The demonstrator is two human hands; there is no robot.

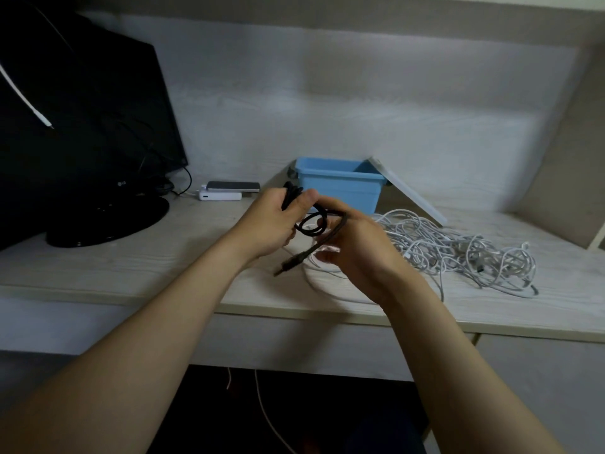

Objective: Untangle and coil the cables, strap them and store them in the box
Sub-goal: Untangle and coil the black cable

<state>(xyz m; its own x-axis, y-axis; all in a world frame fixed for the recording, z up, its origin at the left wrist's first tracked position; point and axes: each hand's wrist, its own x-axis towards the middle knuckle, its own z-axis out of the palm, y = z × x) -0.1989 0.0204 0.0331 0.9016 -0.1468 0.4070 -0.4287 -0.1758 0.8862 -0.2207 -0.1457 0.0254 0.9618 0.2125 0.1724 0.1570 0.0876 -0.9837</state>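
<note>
From the head camera, my left hand grips coils of the thin black rubber cable. My right hand holds its tail, which slants down-left. The open blue plastic box sits just beyond both hands, at the desk's back edge.

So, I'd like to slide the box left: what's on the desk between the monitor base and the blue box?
Head view: a white power bank with a phone on top, nearer the monitor base than the blue box.
</note>
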